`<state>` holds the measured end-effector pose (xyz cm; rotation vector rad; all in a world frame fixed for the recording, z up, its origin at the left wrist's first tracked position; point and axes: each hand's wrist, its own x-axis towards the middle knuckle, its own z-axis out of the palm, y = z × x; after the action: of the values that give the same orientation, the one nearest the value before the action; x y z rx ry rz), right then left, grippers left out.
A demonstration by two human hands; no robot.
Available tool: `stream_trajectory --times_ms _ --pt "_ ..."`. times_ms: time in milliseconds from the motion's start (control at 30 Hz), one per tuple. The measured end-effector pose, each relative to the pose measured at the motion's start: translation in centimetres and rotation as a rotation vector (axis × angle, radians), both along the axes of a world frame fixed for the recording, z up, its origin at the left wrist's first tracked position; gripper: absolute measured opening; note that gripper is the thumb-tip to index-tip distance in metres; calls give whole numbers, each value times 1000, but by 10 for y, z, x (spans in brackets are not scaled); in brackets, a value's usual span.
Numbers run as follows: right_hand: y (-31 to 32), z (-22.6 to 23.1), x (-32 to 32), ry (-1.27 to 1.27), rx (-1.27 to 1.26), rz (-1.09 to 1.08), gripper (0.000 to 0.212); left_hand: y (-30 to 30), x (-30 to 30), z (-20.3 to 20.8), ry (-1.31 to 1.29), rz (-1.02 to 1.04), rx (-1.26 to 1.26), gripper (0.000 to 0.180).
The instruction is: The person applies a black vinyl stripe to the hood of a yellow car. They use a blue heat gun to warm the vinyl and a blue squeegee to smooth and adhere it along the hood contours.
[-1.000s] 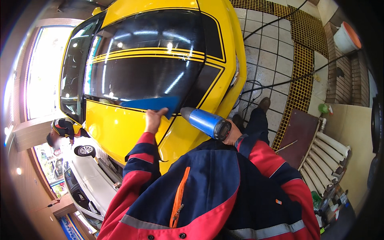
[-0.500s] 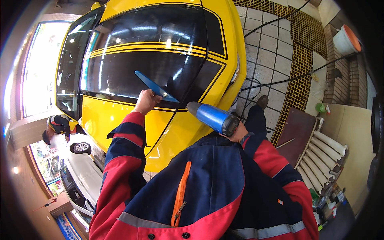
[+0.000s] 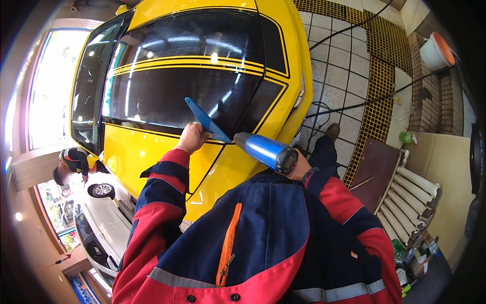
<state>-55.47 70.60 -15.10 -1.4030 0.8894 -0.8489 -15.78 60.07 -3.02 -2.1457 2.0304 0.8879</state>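
**Blue blade [image 3: 201, 117] and heat gun [image 3: 268, 153] at yellow hood [image 3: 134, 152]**

We record the left hand [image 3: 192, 139] closed, pinching the blade by its near end, at the edge of the black panel [image 3: 162, 96]. Right hand [image 3: 300, 167] grips the gun; fingers mostly hidden. We note its dark nozzle [image 3: 242, 139] just beside the blade's tip.

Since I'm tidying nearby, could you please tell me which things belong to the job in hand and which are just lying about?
In use: blue scraper in left hand; blue cylindrical tool in right hand; yellow car.
Apparently lying about: white bucket; green bottle; dark red board.
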Motion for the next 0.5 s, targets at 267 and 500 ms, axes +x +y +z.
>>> stream_trajectory --times_ms 267,500 --pt "-3 -18 -2 -27 106 101 39 28 46 27 572 703 -172 31" --pt "-8 -11 28 -33 120 167 41 63 47 20 323 716 -198 36"
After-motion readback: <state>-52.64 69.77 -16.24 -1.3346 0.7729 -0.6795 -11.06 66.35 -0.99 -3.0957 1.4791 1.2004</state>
